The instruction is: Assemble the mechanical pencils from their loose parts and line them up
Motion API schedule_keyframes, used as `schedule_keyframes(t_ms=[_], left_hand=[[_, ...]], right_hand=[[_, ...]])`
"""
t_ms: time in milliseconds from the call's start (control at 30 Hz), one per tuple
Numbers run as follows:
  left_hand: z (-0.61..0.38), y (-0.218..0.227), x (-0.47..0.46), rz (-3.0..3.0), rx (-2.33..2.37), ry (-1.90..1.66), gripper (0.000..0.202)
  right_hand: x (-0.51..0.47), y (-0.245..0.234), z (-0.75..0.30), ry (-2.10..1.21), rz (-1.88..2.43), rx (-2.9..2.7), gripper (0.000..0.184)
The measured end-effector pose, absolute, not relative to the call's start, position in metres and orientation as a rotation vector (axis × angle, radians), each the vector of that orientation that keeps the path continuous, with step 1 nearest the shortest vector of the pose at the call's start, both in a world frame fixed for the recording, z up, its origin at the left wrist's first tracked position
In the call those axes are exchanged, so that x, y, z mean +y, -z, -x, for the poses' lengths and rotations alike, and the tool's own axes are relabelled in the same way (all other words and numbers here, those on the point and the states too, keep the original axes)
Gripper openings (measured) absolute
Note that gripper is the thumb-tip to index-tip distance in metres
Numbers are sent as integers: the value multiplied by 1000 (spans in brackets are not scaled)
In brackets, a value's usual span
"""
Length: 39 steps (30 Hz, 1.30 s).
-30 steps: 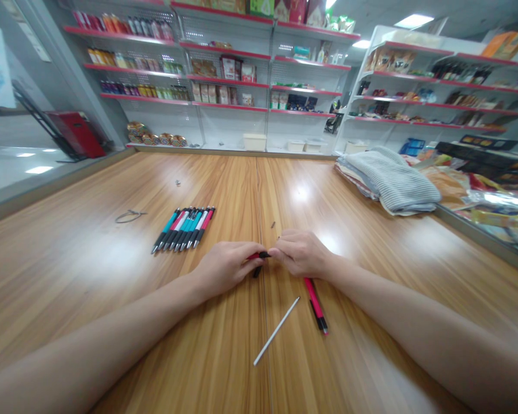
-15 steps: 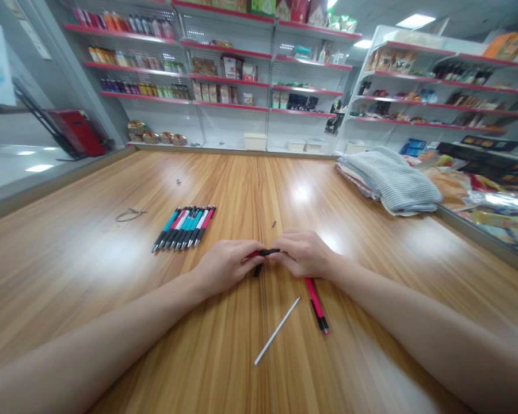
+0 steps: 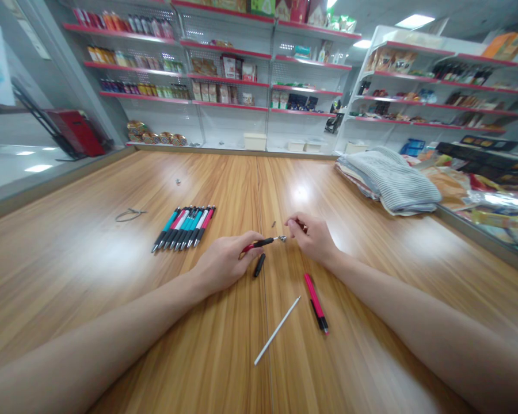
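Observation:
My left hand (image 3: 224, 261) is closed round a red and black pen barrel (image 3: 261, 243) whose metal tip points right. My right hand (image 3: 313, 234) hovers just right of that tip, fingers curled in a pinch on something too small to name. A short black pen piece (image 3: 259, 265) lies on the wooden table (image 3: 371, 270) under the barrel. Nearer me lie a whole red and black pen (image 3: 316, 294) and a white refill tube (image 3: 277, 330). A row of several blue, red and white pens (image 3: 184, 227) lies to the left.
A tiny dark part (image 3: 273, 223) lies beyond the hands. A wire loop (image 3: 129, 215) sits at the left. Folded striped cloth (image 3: 391, 178) rests at the table's right edge beside packaged goods (image 3: 492, 195). Store shelves (image 3: 242, 75) line the back.
My hands have come apart. The right hand moved away to the right and further off, and the left hand lifted the barrel, whose metal tip is now bare.

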<state>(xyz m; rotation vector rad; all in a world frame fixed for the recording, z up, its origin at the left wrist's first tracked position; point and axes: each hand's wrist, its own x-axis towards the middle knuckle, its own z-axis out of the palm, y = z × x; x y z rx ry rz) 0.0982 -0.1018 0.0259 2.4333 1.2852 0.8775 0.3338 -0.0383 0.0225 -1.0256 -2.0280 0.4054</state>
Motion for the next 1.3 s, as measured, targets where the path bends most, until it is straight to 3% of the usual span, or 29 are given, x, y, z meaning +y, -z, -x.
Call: schedule_keyframes(t_ms=[300,1300], left_hand=[[-97,-27,-101,-2355,1307,-862,24],[-98,-24,-100,-2384,1323,-805,22]], right_hand=[[-34,-20,-334,-497,1072,-2153,6],[-40,-25,-335,-267,993,-2381,8]])
